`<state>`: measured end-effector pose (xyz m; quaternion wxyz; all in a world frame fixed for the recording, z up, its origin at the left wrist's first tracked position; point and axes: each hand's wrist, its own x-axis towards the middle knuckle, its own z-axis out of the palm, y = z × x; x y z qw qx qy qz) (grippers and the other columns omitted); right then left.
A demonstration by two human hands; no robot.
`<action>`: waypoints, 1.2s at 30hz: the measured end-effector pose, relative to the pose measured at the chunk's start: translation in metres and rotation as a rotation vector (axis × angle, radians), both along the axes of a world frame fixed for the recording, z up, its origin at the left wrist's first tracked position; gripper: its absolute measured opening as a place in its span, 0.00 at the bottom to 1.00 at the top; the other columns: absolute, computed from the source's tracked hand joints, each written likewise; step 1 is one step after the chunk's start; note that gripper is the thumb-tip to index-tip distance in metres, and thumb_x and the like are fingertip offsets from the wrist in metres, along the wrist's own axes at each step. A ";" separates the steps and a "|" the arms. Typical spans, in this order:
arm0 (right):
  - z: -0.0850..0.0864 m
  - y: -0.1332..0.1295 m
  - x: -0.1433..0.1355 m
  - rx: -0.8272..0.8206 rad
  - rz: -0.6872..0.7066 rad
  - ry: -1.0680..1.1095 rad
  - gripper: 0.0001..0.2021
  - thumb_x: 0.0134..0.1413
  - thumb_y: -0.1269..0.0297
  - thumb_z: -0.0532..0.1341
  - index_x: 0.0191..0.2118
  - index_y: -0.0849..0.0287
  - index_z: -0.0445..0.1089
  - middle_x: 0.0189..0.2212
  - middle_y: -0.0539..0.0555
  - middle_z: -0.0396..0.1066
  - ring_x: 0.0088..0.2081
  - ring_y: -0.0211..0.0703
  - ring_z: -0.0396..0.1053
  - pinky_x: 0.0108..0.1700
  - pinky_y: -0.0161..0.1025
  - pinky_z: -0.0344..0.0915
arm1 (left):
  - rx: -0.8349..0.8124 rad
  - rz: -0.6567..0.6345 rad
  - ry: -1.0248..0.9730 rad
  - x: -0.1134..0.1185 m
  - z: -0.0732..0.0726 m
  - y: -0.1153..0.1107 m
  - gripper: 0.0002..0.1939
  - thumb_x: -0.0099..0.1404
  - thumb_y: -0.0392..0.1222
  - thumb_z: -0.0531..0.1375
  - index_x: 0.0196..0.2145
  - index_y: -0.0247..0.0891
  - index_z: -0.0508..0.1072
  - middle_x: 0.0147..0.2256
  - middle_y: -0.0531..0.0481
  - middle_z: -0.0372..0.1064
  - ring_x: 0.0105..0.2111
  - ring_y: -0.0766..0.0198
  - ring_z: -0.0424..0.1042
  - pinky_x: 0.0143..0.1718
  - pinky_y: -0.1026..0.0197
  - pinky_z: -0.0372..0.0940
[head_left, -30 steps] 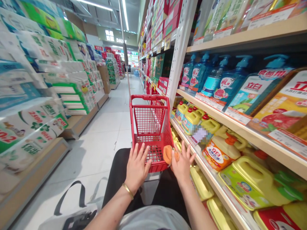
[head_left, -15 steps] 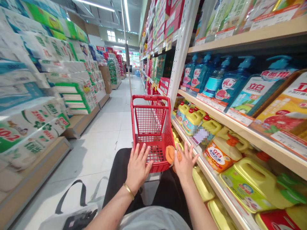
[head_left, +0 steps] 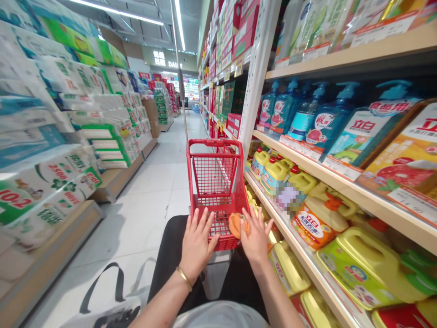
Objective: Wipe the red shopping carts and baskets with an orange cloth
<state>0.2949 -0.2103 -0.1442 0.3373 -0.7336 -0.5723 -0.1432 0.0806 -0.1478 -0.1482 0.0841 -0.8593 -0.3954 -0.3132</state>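
Observation:
Both hands hover palm down over the near side of a red wheeled shopping basket [head_left: 244,193], which stands between the knees. My left hand [head_left: 196,239] is open, its fingers spread, above the basket's near left corner; a gold bracelet [head_left: 184,279] circles that wrist. At the near right corner is my right hand [head_left: 255,234], with a folded, soft orange cloth-like piece [head_left: 236,225] against the thumb. The long fingers of that hand fan out, and the grip on the piece is partly hidden. Basket mesh shows between the hands.
Right, close by, shelves carry blue pump bottles [head_left: 321,123] and yellow detergent jugs [head_left: 365,269]. Packs of tissue paper [head_left: 51,182] are stacked on low platforms at left. A white bag with black straps [head_left: 102,310] lies on the floor at lower left. The tiled aisle [head_left: 170,168] runs ahead.
My right hand has shifted slightly left and down, and the orange piece has moved left with it over the basket. My left hand stays nearly in place.

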 end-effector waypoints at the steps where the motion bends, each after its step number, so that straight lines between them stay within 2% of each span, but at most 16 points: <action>1: 0.000 0.000 0.008 0.019 -0.035 0.034 0.22 0.75 0.58 0.50 0.67 0.50 0.66 0.71 0.57 0.59 0.75 0.59 0.46 0.71 0.75 0.29 | 0.007 -0.002 -0.005 0.002 -0.001 -0.001 0.34 0.74 0.52 0.56 0.73 0.43 0.56 0.74 0.47 0.49 0.75 0.44 0.41 0.72 0.36 0.48; 4: -0.005 0.001 0.005 0.059 -0.035 0.053 0.22 0.75 0.57 0.50 0.67 0.51 0.67 0.71 0.58 0.59 0.75 0.59 0.47 0.71 0.75 0.31 | 0.027 -0.007 -0.011 0.005 -0.002 -0.004 0.35 0.73 0.52 0.56 0.73 0.43 0.55 0.73 0.46 0.50 0.75 0.44 0.42 0.72 0.35 0.48; 8: -0.010 -0.001 -0.034 0.025 0.132 -0.065 0.23 0.72 0.61 0.53 0.69 0.47 0.64 0.72 0.55 0.57 0.75 0.58 0.46 0.72 0.72 0.30 | 0.047 0.007 0.011 0.001 -0.002 -0.002 0.34 0.74 0.53 0.56 0.73 0.43 0.57 0.73 0.45 0.49 0.75 0.44 0.43 0.72 0.36 0.49; 10: -0.009 -0.003 -0.039 -0.006 0.205 -0.102 0.23 0.72 0.61 0.55 0.69 0.44 0.63 0.72 0.53 0.57 0.75 0.57 0.47 0.73 0.70 0.29 | 0.052 0.009 0.023 -0.002 -0.001 0.000 0.34 0.74 0.53 0.56 0.72 0.43 0.57 0.74 0.45 0.48 0.75 0.44 0.43 0.71 0.36 0.50; 12: -0.007 -0.003 -0.026 -0.012 0.178 -0.078 0.22 0.73 0.60 0.53 0.69 0.44 0.63 0.72 0.53 0.58 0.75 0.56 0.47 0.73 0.70 0.27 | 0.053 0.009 0.029 -0.003 -0.001 0.001 0.34 0.74 0.54 0.56 0.72 0.42 0.57 0.74 0.45 0.48 0.75 0.44 0.42 0.71 0.36 0.51; 16: -0.005 0.000 0.018 0.088 -0.066 0.094 0.23 0.75 0.54 0.49 0.67 0.51 0.66 0.69 0.58 0.62 0.75 0.59 0.46 0.72 0.74 0.27 | 0.040 0.014 0.024 0.001 -0.003 -0.001 0.34 0.74 0.53 0.56 0.73 0.42 0.56 0.74 0.45 0.48 0.75 0.43 0.41 0.72 0.35 0.49; 18: -0.007 0.002 0.020 0.107 -0.079 0.117 0.23 0.75 0.54 0.48 0.67 0.53 0.67 0.69 0.58 0.62 0.75 0.58 0.46 0.72 0.73 0.29 | 0.033 0.013 0.015 0.004 -0.004 -0.002 0.34 0.74 0.52 0.56 0.73 0.42 0.56 0.74 0.46 0.48 0.75 0.43 0.41 0.72 0.34 0.49; 21: -0.012 0.002 -0.014 0.061 0.080 0.011 0.22 0.74 0.59 0.51 0.68 0.52 0.65 0.70 0.56 0.61 0.76 0.56 0.43 0.73 0.69 0.29 | 0.020 0.013 0.008 0.003 -0.004 -0.003 0.33 0.74 0.51 0.56 0.73 0.44 0.56 0.74 0.47 0.49 0.75 0.44 0.41 0.72 0.34 0.48; 24: -0.011 0.001 -0.054 -0.010 0.267 -0.105 0.24 0.71 0.61 0.55 0.69 0.48 0.63 0.70 0.53 0.61 0.75 0.53 0.46 0.74 0.65 0.24 | 0.017 0.010 0.019 -0.001 -0.002 -0.001 0.32 0.75 0.50 0.55 0.73 0.43 0.57 0.74 0.47 0.49 0.75 0.45 0.41 0.72 0.35 0.47; 26: -0.008 0.000 -0.059 -0.045 0.300 -0.118 0.25 0.70 0.60 0.55 0.70 0.48 0.62 0.71 0.52 0.60 0.75 0.52 0.48 0.74 0.63 0.22 | 0.022 0.004 0.027 -0.003 0.000 0.000 0.32 0.75 0.51 0.55 0.72 0.43 0.57 0.74 0.48 0.48 0.75 0.45 0.41 0.72 0.36 0.48; 28: -0.006 -0.001 -0.042 -0.052 0.234 -0.083 0.24 0.72 0.59 0.54 0.69 0.49 0.63 0.71 0.54 0.60 0.75 0.54 0.47 0.74 0.65 0.23 | 0.022 0.004 0.024 -0.003 0.001 0.001 0.32 0.75 0.51 0.55 0.72 0.42 0.58 0.74 0.47 0.48 0.75 0.45 0.41 0.72 0.36 0.49; 32: -0.011 -0.003 0.008 0.026 -0.027 0.084 0.24 0.75 0.55 0.48 0.68 0.55 0.64 0.70 0.59 0.61 0.75 0.58 0.47 0.72 0.71 0.31 | 0.021 0.016 0.002 0.003 0.001 -0.003 0.30 0.75 0.45 0.54 0.72 0.42 0.59 0.73 0.47 0.50 0.75 0.45 0.41 0.72 0.36 0.49; 34: -0.015 -0.002 0.013 0.054 -0.066 0.127 0.25 0.75 0.54 0.48 0.69 0.56 0.63 0.70 0.60 0.59 0.75 0.58 0.46 0.72 0.72 0.35 | 0.021 0.015 -0.003 0.005 0.000 -0.004 0.30 0.75 0.43 0.53 0.72 0.43 0.58 0.73 0.47 0.50 0.75 0.45 0.41 0.72 0.35 0.49; 36: -0.018 -0.002 -0.003 0.050 -0.013 0.090 0.25 0.75 0.56 0.48 0.71 0.56 0.60 0.72 0.60 0.57 0.76 0.58 0.43 0.72 0.71 0.36 | 0.018 0.015 -0.011 0.006 0.000 -0.005 0.31 0.75 0.43 0.53 0.73 0.44 0.56 0.73 0.47 0.49 0.75 0.45 0.41 0.72 0.34 0.49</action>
